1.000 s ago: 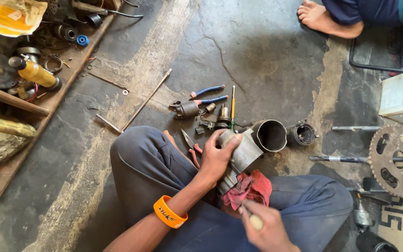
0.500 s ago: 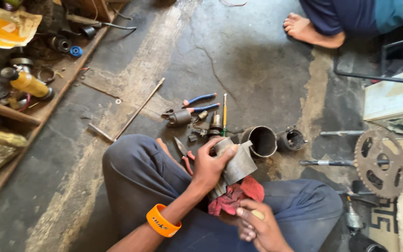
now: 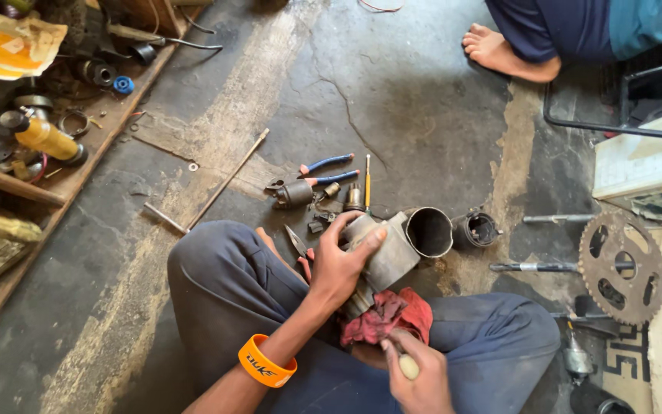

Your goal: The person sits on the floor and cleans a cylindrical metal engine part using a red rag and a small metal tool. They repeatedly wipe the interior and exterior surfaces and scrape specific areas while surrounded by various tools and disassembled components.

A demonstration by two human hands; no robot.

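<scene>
Grey metal, a dull cylindrical housing point(image 3: 392, 253), lies over my lap on a red rag point(image 3: 388, 314), its open mouth toward 2 o'clock. My left hand point(image 3: 342, 264) is clamped around its near end, wrist bent down. My right hand point(image 3: 415, 372), at 6 o'clock, is closed on a pale-handled tool point(image 3: 408, 366). I judge a firm hold and short strokes would serve best.

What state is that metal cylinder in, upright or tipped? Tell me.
Tipped. The metal cylinder lies slanted under the left hand, its open mouth facing sideways, lower end on the red rag.
</scene>
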